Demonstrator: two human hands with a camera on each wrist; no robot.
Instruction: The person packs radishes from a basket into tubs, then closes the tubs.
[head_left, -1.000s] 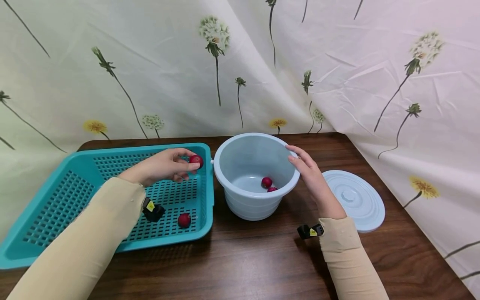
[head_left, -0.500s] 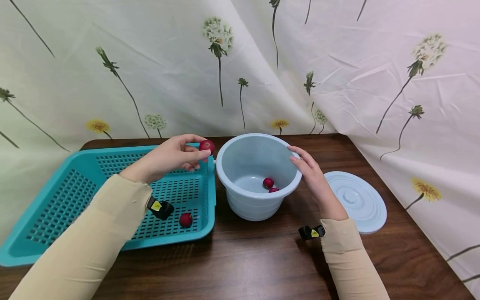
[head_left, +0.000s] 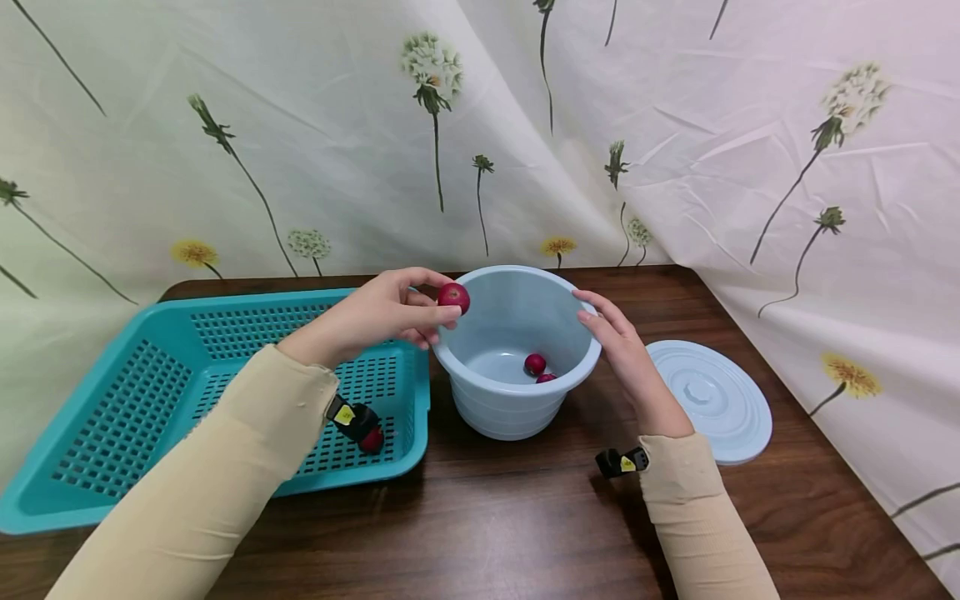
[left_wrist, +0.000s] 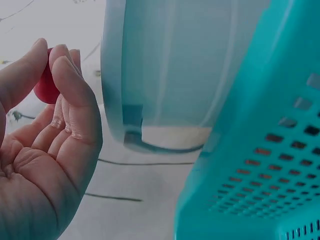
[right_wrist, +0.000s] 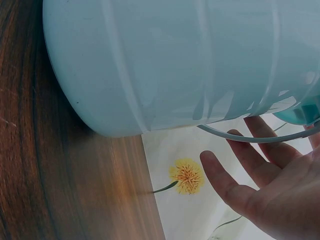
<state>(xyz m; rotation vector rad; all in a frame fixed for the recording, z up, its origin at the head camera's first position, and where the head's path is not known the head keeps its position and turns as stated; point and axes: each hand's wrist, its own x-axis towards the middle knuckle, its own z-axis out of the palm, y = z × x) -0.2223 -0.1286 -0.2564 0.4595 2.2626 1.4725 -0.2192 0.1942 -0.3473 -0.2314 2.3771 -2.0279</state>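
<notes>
My left hand [head_left: 390, 308] pinches a small, round, glossy red fruit [head_left: 453, 297] between thumb and fingertips. It is raised over the left rim of a light blue bucket [head_left: 498, 412]. In the left wrist view, the red fruit [left_wrist: 46, 87] is partly hidden by the fingers. Two more red fruits [head_left: 535, 364] lie on the bucket's floor, the nearer one partly covered by the rim. My right hand [head_left: 622, 350] holds the bucket's right rim, thumb and a finger over the edge. In the right wrist view, several fingers [right_wrist: 252, 157] spread outside the bucket beside its handle [right_wrist: 260, 139].
A teal perforated basket [head_left: 82, 400] stands left, right beside the bucket. One red fruit [head_left: 371, 440] in it is partly hidden behind the left wrist camera [head_left: 356, 421]. A light blue lid [head_left: 712, 400] lies on the brown table [head_left: 487, 517] at right. Flowered cloth [head_left: 337, 150] hangs behind.
My left hand has lifted the red fruit out of the teal basket and carried it right, to the bucket's rim. My right hand stays on the bucket.
</notes>
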